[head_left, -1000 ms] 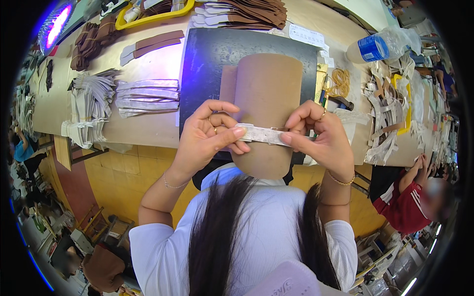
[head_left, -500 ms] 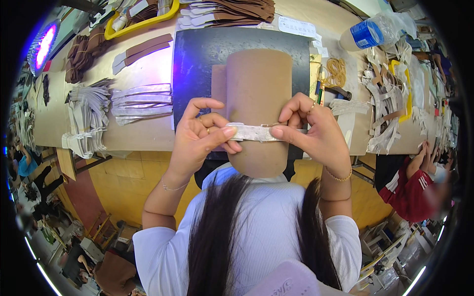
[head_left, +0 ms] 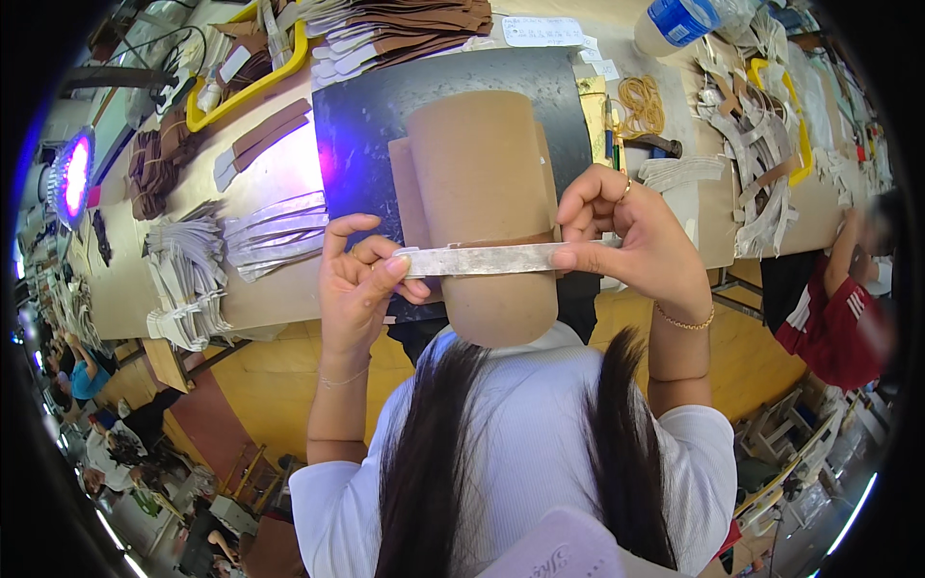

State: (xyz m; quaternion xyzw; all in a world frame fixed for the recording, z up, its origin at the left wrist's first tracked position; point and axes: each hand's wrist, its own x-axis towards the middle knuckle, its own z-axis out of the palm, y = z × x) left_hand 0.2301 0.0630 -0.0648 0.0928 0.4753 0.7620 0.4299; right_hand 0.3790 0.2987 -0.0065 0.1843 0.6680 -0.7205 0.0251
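Note:
A narrow whitish strip [head_left: 487, 260] is stretched sideways across the near part of a tan, rounded cylinder-like form [head_left: 482, 164]. My left hand [head_left: 361, 275] pinches the strip's left end between thumb and fingers. At its right end, my right hand [head_left: 617, 236] grips it the same way, thumb on top. Just behind the strip, a thin brown edge [head_left: 501, 241] shows against the form. The form lies on a dark board [head_left: 366, 144], its near end toward my chest.
Bundles of pale strips [head_left: 279, 231] and brown strips [head_left: 270, 135] lie to the left, near a lit lamp [head_left: 72, 178]. A yellow tray [head_left: 246, 91] stands behind them. Rubber bands [head_left: 639, 106], a hammer-like tool [head_left: 655, 144] and a plastic container [head_left: 674, 24] are at right.
My hands have moved apart, and the strip between them is now longer and straighter. The whole view has shifted and tilted slightly.

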